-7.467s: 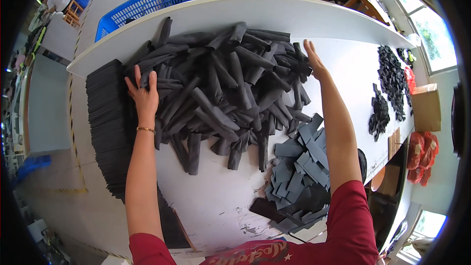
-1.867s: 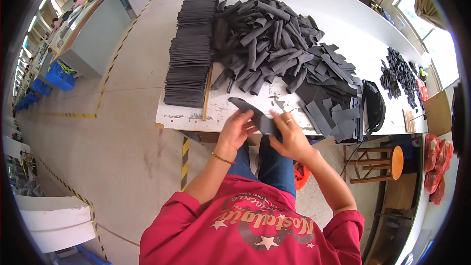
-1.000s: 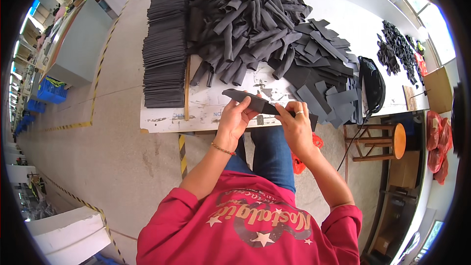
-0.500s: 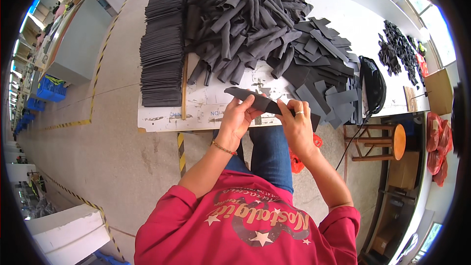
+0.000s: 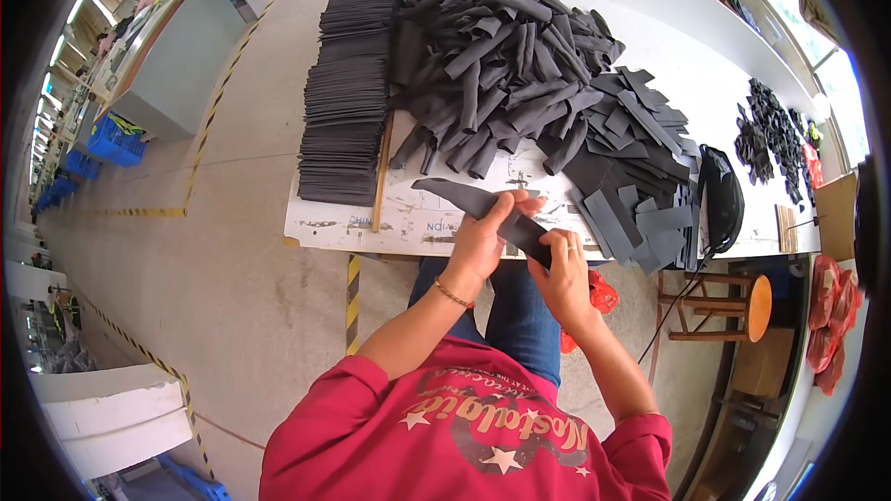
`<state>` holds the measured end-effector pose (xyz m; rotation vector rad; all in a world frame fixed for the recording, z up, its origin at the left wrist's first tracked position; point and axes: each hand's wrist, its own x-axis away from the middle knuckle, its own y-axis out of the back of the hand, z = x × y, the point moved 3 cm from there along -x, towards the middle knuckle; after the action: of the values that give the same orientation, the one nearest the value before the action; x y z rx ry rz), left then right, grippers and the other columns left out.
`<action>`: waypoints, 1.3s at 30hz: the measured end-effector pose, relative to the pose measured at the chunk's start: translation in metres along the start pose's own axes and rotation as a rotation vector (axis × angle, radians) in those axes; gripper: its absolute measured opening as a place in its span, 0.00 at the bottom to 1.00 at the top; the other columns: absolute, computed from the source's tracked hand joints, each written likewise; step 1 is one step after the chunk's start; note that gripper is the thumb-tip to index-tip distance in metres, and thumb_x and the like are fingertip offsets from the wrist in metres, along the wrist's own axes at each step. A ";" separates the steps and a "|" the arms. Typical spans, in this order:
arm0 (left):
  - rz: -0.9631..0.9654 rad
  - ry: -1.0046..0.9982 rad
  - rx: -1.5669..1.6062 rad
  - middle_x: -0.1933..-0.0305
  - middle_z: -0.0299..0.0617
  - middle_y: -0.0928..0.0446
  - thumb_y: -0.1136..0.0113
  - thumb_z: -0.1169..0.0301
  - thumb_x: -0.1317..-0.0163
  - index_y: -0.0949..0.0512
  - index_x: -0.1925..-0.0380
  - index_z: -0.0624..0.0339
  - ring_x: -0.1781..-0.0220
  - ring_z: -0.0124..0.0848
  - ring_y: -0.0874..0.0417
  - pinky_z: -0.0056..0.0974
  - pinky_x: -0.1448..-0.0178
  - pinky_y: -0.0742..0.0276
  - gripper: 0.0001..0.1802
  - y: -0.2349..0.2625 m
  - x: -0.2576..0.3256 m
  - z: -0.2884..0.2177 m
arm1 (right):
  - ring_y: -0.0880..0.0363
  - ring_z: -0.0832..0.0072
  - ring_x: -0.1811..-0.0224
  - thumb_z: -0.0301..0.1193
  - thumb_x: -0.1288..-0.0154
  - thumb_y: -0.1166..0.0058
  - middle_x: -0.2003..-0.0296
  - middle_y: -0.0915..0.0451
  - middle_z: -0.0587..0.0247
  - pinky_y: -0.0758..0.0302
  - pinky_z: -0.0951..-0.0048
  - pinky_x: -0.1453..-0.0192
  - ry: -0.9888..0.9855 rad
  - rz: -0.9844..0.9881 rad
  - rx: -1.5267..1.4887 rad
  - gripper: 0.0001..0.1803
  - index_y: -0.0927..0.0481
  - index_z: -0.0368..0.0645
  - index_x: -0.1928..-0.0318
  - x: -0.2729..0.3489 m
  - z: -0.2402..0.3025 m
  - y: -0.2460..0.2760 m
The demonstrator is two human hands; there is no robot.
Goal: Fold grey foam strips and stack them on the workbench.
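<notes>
A dark grey fabric sleeve point(image 5: 455, 193), long and narrow, is held slantwise over the table's front edge. My left hand point(image 5: 480, 246) pinches it around its middle, thumb on top. At its lower right end, my right hand point(image 5: 563, 278) closes its fingers on the black end of the piece. Whether a separate flat strip sits inside the sleeve, I cannot tell. Just beyond my hands lies a big heap of curled dark sleeves point(image 5: 506, 65). To its right is a loose pile of flat dark grey strips point(image 5: 640, 176).
A tall, tight row of stacked dark pieces point(image 5: 343, 121) stands at the table's left, beside a wooden strip point(image 5: 381, 176). A black bag-like object point(image 5: 722, 199) with a cord lies at the right. A wooden stool point(image 5: 756, 308) and red plastic bags point(image 5: 824, 325) are farther right.
My right hand has turned and drawn in toward my body, and the dark end that stuck out past it no longer shows. The sleeve now slants more steeply. The view has shifted a little.
</notes>
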<state>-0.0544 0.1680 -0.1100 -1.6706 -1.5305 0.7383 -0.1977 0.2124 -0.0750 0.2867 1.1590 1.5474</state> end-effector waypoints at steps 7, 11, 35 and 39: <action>-0.094 0.027 0.047 0.51 0.51 0.18 0.44 0.63 0.30 0.22 0.54 0.68 0.45 0.39 0.18 0.41 0.36 0.28 0.17 -0.002 0.008 0.009 | 0.27 0.49 0.56 0.23 0.47 0.36 0.57 0.27 0.48 0.28 0.55 0.50 0.023 -0.011 -0.054 0.19 0.29 0.37 0.56 -0.022 0.022 0.005; -0.106 -0.011 0.062 0.49 0.52 0.19 0.44 0.63 0.30 0.21 0.54 0.66 0.44 0.38 0.19 0.39 0.40 0.26 0.16 -0.008 0.006 0.007 | 0.24 0.49 0.57 0.22 0.46 0.34 0.56 0.26 0.48 0.24 0.57 0.55 0.102 0.037 -0.072 0.19 0.29 0.37 0.56 -0.012 0.005 0.007; -0.223 -0.155 0.110 0.60 0.46 0.18 0.45 0.60 0.29 0.26 0.51 0.68 0.53 0.41 0.16 0.43 0.42 0.24 0.20 -0.003 0.003 -0.002 | 0.20 0.56 0.64 0.17 0.46 0.38 0.62 0.23 0.55 0.23 0.62 0.63 0.178 0.017 -0.265 0.11 0.24 0.38 0.63 -0.026 -0.003 0.004; -0.288 -0.200 0.179 0.63 0.43 0.19 0.46 0.59 0.29 0.25 0.53 0.67 0.55 0.40 0.16 0.42 0.43 0.23 0.19 -0.004 0.002 0.006 | 0.21 0.57 0.64 0.17 0.46 0.38 0.62 0.22 0.55 0.23 0.62 0.63 0.177 0.009 -0.278 0.10 0.23 0.37 0.63 -0.025 -0.004 -0.003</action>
<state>-0.0620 0.1705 -0.1099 -1.2426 -1.7417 0.8764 -0.1906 0.1888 -0.0695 -0.0311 1.0607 1.7447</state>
